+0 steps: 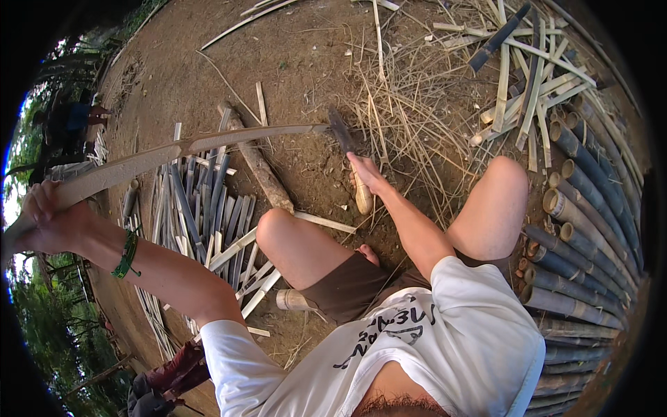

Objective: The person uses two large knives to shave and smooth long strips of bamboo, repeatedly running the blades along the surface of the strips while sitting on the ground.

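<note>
Raised at the far left, my left hand [43, 215] is closed around one end of a long split bamboo strip [163, 154]. The strip reaches across in front of me, its pale inner side showing. My right hand [367, 174], in front of my knees, grips a knife by its light wooden handle [363, 198]. The dark, broad knife blade [340, 129] points away from me, and the strip's far end meets it or lies just beside it; I cannot tell whether the edge is in the bamboo.
Split bamboo pieces [201, 201] lie heaped left of my legs, near a log [260, 167]. Thin shavings [417, 125] and more strips [531, 83] cover the ground ahead and to the right. Bamboo poles [594, 208] are stacked at right. Another person [76, 117] is at the far left.
</note>
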